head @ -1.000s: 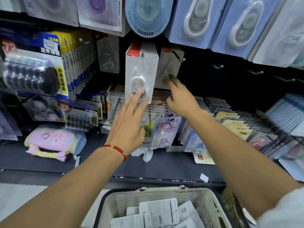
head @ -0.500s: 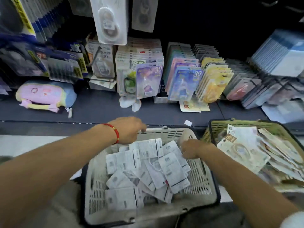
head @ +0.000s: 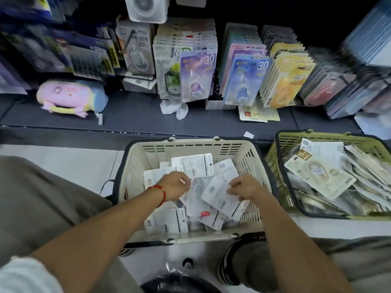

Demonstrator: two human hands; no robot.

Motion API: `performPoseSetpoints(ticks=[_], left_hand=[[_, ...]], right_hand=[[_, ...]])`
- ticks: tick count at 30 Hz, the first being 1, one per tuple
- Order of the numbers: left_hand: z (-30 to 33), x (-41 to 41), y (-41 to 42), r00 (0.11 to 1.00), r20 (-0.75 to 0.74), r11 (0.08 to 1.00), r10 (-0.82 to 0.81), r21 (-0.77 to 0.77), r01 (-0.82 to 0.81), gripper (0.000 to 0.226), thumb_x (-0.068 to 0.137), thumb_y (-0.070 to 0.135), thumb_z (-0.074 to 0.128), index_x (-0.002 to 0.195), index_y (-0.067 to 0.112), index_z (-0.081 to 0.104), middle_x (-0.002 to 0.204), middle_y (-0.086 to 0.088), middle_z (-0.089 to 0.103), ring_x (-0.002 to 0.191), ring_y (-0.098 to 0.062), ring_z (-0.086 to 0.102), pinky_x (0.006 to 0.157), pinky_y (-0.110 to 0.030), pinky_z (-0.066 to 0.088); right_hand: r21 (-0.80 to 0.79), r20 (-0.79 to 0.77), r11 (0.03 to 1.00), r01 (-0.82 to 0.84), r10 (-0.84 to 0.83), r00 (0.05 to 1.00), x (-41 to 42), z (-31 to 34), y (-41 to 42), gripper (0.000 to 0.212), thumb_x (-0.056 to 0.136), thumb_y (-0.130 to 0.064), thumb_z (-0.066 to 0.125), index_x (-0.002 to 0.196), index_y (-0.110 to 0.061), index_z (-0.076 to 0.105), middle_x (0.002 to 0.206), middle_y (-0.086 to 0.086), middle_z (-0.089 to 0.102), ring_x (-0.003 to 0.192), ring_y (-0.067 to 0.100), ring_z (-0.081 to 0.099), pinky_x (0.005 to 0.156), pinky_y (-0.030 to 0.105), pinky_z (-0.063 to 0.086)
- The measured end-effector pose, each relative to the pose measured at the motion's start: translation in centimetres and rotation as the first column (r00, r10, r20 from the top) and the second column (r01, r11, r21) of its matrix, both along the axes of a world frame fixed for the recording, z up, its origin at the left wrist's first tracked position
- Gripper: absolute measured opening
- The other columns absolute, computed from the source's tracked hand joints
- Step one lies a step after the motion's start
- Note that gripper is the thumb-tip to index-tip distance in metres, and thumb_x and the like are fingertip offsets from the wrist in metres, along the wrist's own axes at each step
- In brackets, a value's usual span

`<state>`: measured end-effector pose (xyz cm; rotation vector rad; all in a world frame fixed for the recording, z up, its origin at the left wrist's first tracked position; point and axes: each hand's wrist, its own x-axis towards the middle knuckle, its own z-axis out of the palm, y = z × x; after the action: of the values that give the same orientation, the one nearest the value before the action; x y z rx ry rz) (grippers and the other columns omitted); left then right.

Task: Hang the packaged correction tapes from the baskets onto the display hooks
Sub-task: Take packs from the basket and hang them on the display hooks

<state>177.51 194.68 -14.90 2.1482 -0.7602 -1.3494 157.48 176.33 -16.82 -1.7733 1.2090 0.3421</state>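
Both my hands reach into a cream basket on the floor, filled with several white correction tape packets lying back side up. My right hand pinches the upper edge of a tilted white packet. My left hand, with a red bracelet at the wrist, rests with curled fingers on the pile beside another packet; its fingertips are hidden. A white correction tape pack hangs on a hook at the top edge.
A green basket at right holds more packets. The dark shelf behind carries rows of upright packs and a pink plush case. My knees flank the cream basket; a black bag lies below.
My hands left the hanging packs on the hooks and dropped into the cream basket. The view tilted down. My right hand has closed on a packet in the pile.
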Motion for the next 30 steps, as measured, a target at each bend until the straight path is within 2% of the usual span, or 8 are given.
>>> performPoseSetpoints(ticks=[5, 8, 11, 13, 17, 20, 25, 30], left_hand=[[1.3, 0.6, -1.2, 0.629, -0.658, 0.906, 0.415, 0.233, -0.354, 0.052, 0.105, 0.052, 0.054, 0.12, 0.002, 0.053, 0.117, -0.035, 0.069, 0.102, -0.047, 0.074, 0.09, -0.054, 0.062], [1.4, 0.7, -0.9, 0.355, -0.824, 0.838, 0.442, 0.238, -0.491, 0.045, 0.097, 0.022, 0.07, 0.131, -0.003, 0.052, 0.126, -0.037, 0.067, 0.105, -0.046, 0.074, 0.08, -0.049, 0.065], [0.9, 0.8, -0.3, 0.56, -0.717, 0.854, 0.416, 0.096, -0.512, 0.031, 0.093, 0.003, 0.072, 0.122, -0.003, 0.064, 0.128, -0.02, 0.068, 0.103, -0.035, 0.073, 0.083, -0.052, 0.064], [0.2, 0.9, 0.6, 0.634, -0.605, 0.827, 0.481, 0.073, -0.558, 0.049, 0.089, -0.005, 0.076, 0.134, -0.001, 0.056, 0.136, -0.019, 0.065, 0.112, -0.041, 0.069, 0.092, -0.066, 0.057], [-0.7, 0.6, 2.3, 0.661, -0.499, 0.779, 0.561, 0.049, -0.625, 0.044, 0.088, -0.01, 0.074, 0.128, 0.006, 0.068, 0.126, -0.018, 0.074, 0.107, -0.037, 0.073, 0.088, -0.052, 0.06], [-0.6, 0.9, 2.8, 0.665, -0.478, 0.762, 0.574, 0.015, -0.648, 0.044, 0.09, -0.007, 0.072, 0.128, 0.015, 0.065, 0.121, -0.013, 0.075, 0.11, -0.036, 0.072, 0.094, -0.052, 0.06], [-0.7, 1.3, 2.5, 0.707, -0.424, 0.763, 0.566, -0.055, -0.644, 0.042, 0.094, 0.001, 0.071, 0.124, 0.03, 0.066, 0.115, -0.007, 0.075, 0.101, -0.029, 0.074, 0.078, -0.043, 0.062], [-0.7, 0.5, 2.1, 0.739, -0.349, 0.752, 0.576, -0.129, -0.646, 0.04, 0.096, 0.012, 0.072, 0.114, 0.047, 0.066, 0.101, 0.006, 0.079, 0.084, -0.018, 0.078, 0.065, -0.039, 0.065]], right_hand=[[0.148, 0.48, 0.987, 0.055, -0.121, 0.869, 2.3, 4.5, 0.3, 0.019, 0.085, 0.0, 0.082, 0.092, -0.017, 0.083, 0.104, 0.008, 0.081, 0.091, 0.014, 0.078, 0.079, 0.02, 0.06], [0.307, 0.543, 0.944, -0.121, -0.069, 0.837, 3.6, 4.3, 0.7, 0.025, 0.088, 0.005, 0.076, 0.106, -0.012, 0.083, 0.116, 0.0, 0.079, 0.112, 0.013, 0.073, 0.093, 0.022, 0.057], [0.073, 0.434, 0.997, -0.04, 0.004, 0.901, 3.7, 2.0, 0.3, 0.037, 0.09, 0.007, 0.07, 0.11, -0.022, 0.081, 0.125, -0.009, 0.075, 0.12, 0.01, 0.068, 0.104, 0.033, 0.055], [-0.341, 0.059, 0.927, -0.158, 0.189, 0.98, 2.4, -0.5, -0.2, 0.048, 0.091, -0.006, 0.074, 0.133, -0.028, 0.069, 0.143, -0.004, 0.065, 0.132, 0.018, 0.059, 0.112, 0.037, 0.049], [-0.412, -0.483, 0.634, -0.654, 0.457, 0.747, -1.1, -6.3, 1.0, 0.11, 0.09, -0.003, 0.072, 0.167, -0.029, -0.002, 0.175, 0.006, -0.014, 0.162, 0.031, -0.008, 0.128, 0.042, -0.005], [-0.457, -0.463, 0.605, -0.653, 0.465, 0.755, -1.3, -6.8, 0.8, 0.11, 0.089, 0.01, 0.062, 0.167, -0.032, -0.004, 0.176, 0.001, -0.015, 0.162, 0.028, -0.009, 0.129, 0.041, -0.006], [-0.306, -0.138, 0.831, -0.465, 0.445, 0.885, -1.1, -3.3, -0.8, 0.067, 0.096, -0.023, 0.075, 0.156, -0.035, 0.047, 0.172, -0.011, 0.024, 0.159, 0.024, 0.02, 0.13, 0.047, 0.015], [-0.356, 0.206, 0.916, -0.184, 0.269, 0.941, 1.0, 2.7, -1.4, 0.021, 0.1, -0.03, 0.07, 0.119, -0.028, 0.078, 0.118, -0.006, 0.077, 0.107, 0.014, 0.069, 0.098, 0.036, 0.053]])
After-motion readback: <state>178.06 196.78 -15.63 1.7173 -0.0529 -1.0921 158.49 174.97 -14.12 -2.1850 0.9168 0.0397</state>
